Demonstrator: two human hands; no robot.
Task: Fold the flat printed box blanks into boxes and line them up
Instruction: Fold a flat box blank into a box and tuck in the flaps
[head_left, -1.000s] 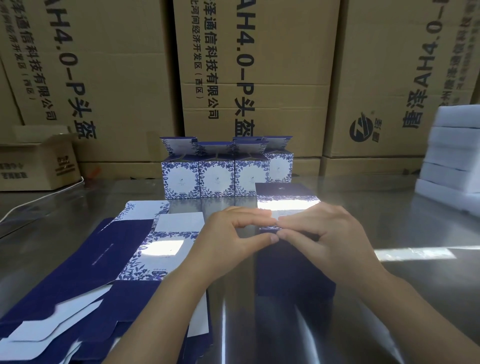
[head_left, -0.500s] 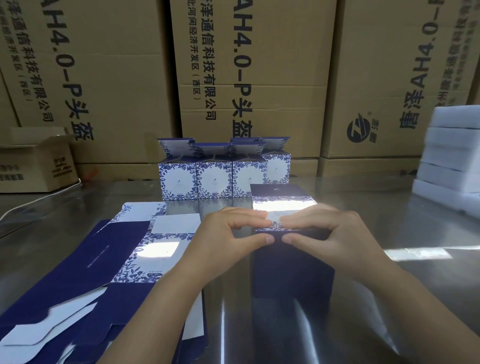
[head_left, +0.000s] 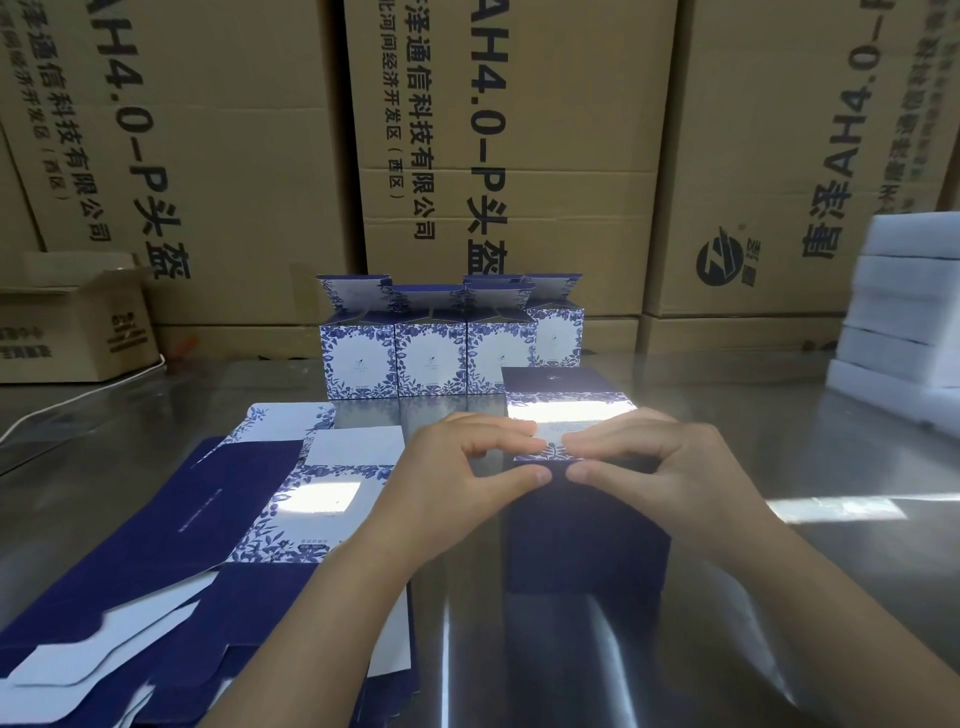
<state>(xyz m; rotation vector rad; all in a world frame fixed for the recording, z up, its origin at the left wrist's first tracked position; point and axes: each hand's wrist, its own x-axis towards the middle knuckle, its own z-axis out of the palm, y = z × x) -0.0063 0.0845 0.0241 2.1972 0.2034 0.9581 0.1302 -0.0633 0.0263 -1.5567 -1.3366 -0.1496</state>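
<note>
Blanks (head_left: 182, 519): lying stacked at 8 o'clock.
Hands: your left hand (head_left: 457, 483) and right hand (head_left: 660, 467) are pinching the box (head_left: 582, 540) by its top flap, dead centre.
Change: barely anything is shifting; you are still pressing, so the closure is probably finishing.
Row (head_left: 426, 358): standing at 12 o'clock.

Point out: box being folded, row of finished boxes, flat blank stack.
box being folded (head_left: 582, 530), head view, dark near panel.
row of finished boxes (head_left: 430, 358), head view, second box's white front.
flat blank stack (head_left: 171, 519), head view, top blank's dark blue panel.
</note>
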